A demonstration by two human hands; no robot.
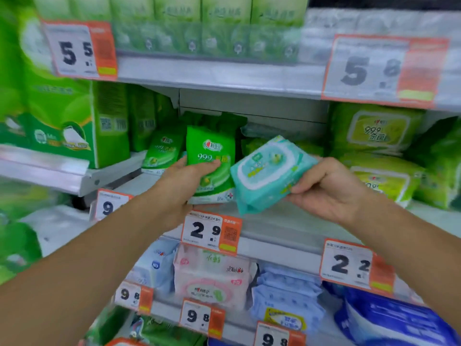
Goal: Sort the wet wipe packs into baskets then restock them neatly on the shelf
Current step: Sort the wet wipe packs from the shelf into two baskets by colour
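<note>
With the left hand (184, 181) gripping the upright green pack (212, 156) at the shelf (274, 226) front and the right hand (331, 188) pinching the tilted teal pack (269, 171) at its three o'clock, each probably needed squaring before release.

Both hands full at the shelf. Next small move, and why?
Probably seat the green pack the left hand grips upright beside the matching green packs just behind it. The teal pack in the right hand matches nothing nearby, so it can wait.
</note>
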